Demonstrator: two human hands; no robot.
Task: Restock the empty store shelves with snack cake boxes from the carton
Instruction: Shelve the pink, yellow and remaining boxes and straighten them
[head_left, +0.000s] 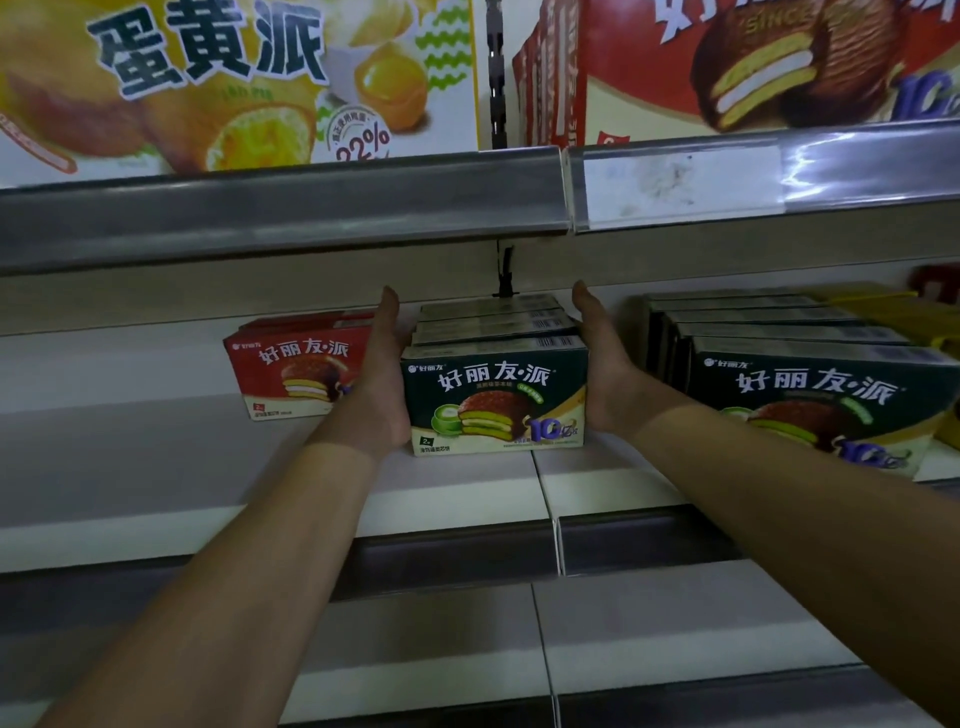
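Note:
A row of several dark green snack cake boxes (496, 400) stands on the middle shelf (135, 457), front box facing me. My left hand (382, 374) presses flat against the row's left side and my right hand (605, 364) against its right side, clamping the boxes between my palms. The boxes rest on the shelf surface. The carton is out of view.
Red snack cake boxes (296, 374) stand just left of my left hand. Another green row (810, 384) fills the right, with yellow boxes (904, 312) behind it. The upper shelf rail (280, 218) hangs close above, carrying large yellow (218, 78) and red boxes (753, 67). A lower shelf (675, 639) lies beneath.

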